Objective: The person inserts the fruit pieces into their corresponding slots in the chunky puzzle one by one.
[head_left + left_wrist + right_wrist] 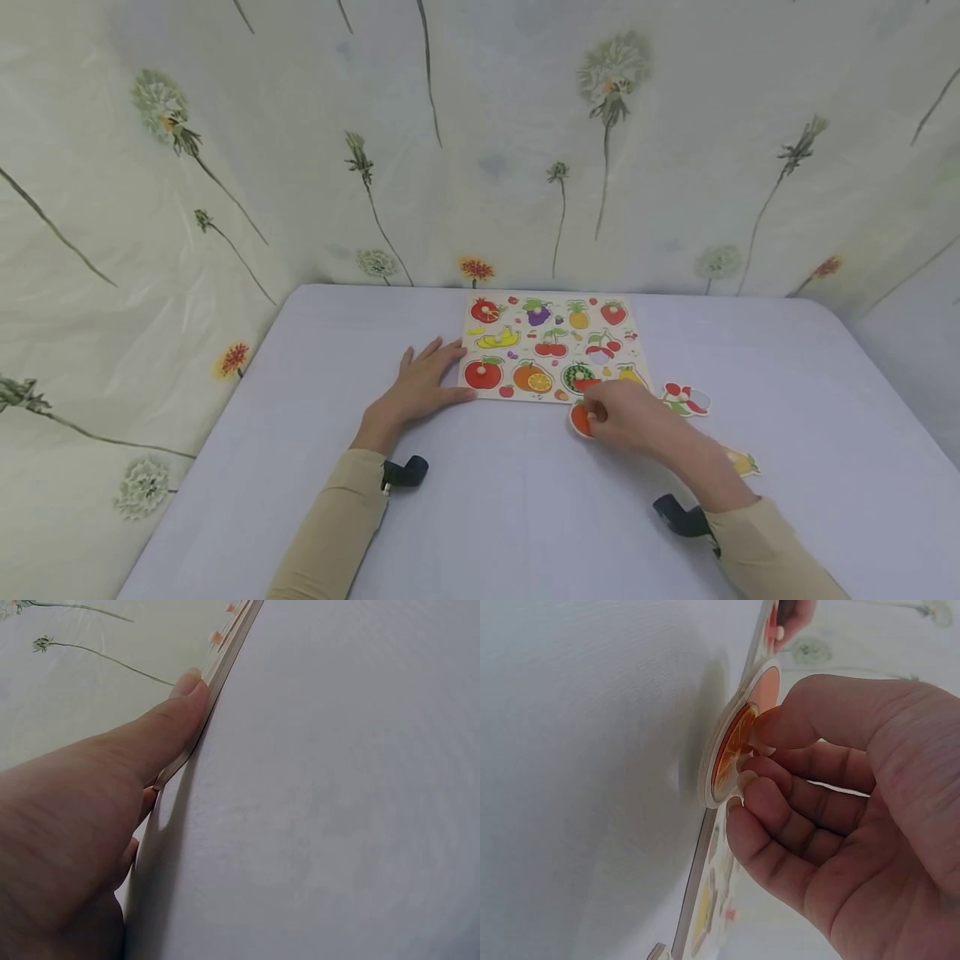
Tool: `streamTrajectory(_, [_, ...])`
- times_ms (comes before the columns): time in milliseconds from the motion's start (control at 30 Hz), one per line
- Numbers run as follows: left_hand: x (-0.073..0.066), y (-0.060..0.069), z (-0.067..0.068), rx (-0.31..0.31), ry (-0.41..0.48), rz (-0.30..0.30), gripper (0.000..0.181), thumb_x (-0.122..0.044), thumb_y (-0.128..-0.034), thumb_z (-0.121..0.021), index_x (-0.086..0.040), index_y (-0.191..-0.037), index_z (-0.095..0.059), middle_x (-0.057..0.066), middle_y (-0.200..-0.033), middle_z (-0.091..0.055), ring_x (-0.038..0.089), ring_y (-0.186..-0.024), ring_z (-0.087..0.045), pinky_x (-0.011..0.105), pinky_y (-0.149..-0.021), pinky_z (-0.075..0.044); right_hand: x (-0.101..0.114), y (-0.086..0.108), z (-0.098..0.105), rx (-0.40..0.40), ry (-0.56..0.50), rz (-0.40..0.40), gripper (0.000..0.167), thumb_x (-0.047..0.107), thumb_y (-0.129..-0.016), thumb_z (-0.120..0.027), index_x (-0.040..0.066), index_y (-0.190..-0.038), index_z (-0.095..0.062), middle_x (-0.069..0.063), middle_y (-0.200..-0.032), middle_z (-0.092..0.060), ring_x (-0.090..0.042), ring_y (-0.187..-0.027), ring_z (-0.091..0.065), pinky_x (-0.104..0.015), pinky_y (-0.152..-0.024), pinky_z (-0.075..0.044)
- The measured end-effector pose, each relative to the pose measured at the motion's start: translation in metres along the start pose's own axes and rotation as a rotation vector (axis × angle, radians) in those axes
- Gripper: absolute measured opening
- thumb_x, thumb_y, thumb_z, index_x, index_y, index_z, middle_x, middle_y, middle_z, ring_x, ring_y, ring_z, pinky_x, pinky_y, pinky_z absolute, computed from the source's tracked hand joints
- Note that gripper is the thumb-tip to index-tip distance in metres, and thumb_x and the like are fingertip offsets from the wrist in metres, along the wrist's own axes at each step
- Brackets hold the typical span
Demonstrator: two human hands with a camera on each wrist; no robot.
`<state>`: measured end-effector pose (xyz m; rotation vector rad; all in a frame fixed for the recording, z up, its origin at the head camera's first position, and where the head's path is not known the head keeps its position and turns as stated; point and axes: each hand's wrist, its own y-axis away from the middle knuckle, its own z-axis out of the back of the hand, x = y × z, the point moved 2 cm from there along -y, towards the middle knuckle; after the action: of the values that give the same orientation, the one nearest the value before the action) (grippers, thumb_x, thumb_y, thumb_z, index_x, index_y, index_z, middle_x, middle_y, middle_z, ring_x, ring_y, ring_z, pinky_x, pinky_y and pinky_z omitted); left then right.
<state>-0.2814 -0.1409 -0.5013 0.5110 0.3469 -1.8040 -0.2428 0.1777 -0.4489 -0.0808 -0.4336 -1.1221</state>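
A flat fruit puzzle board (525, 353) lies on the white table, printed with several fruits. My left hand (423, 385) is at its left side with fingers spread; in the left wrist view the thumb (161, 731) touches the board's edge. My right hand (630, 417) pinches an orange-shaped puzzle piece (731, 757) between thumb and fingertips. That piece is tilted up at the board's front edge, near the watermelon picture (579, 377). The fingers partly hide its face.
Right of the board lies a loose red, green and white fruit piece (685, 400). A yellow fruit piece (742, 461), partly behind the right wrist, lies nearer me. A flower-patterned curtain (487, 150) hangs behind the table (487, 517).
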Motion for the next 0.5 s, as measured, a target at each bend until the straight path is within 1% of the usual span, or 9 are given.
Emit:
streamTrajectory(100, [0.0, 0.001, 0.001, -0.003, 0.001, 0.001, 0.082, -0.06, -0.0827, -0.07, -0.027, -0.152, -0.039, -0.009, -0.163, -0.033, 0.021, -0.157, -0.012, 0.06, -0.125, 0.001, 0.002, -0.005, 0.001, 0.011, 0.001, 0.0, 0.011, 0.013, -0.085, -0.072, 0.018, -0.081, -0.063, 0.004, -0.069, -0.055, -0.013, -0.068, -0.051, -0.025, -0.06, -0.043])
streamTrajectory(267, [-0.002, 0.002, 0.003, -0.003, 0.006, 0.003, 0.082, -0.059, -0.0828, -0.071, -0.027, -0.152, -0.04, -0.008, -0.163, -0.033, 0.021, -0.157, -0.012, 0.06, -0.125, 0.001, 0.004, -0.013, 0.002, 0.002, 0.023, 0.018, 0.008, 0.017, -0.085, -0.073, 0.019, -0.083, -0.065, 0.005, -0.068, -0.056, -0.013, -0.068, -0.051, -0.025, -0.06, -0.043])
streamTrajectory(400, [-0.003, 0.002, 0.004, 0.0, 0.018, 0.001, 0.082, -0.057, -0.083, -0.071, -0.026, -0.152, -0.04, -0.008, -0.163, -0.033, 0.022, -0.157, -0.012, 0.06, -0.125, 0.002, 0.007, -0.018, 0.002, 0.001, 0.014, 0.021, 0.007, 0.017, -0.085, -0.073, 0.017, -0.085, -0.066, 0.005, -0.07, -0.057, -0.014, -0.07, -0.052, -0.026, -0.061, -0.043])
streamTrajectory(500, [-0.003, 0.002, 0.003, 0.001, 0.01, -0.001, 0.082, -0.057, -0.0833, -0.071, -0.026, -0.152, -0.04, -0.008, -0.163, -0.033, 0.023, -0.157, -0.013, 0.06, -0.125, 0.001, 0.011, -0.022, 0.001, 0.005, 0.007, 0.033, 0.006, 0.017, -0.085, -0.073, 0.017, -0.086, -0.067, 0.004, -0.071, -0.058, -0.014, -0.071, -0.052, -0.026, -0.062, -0.044])
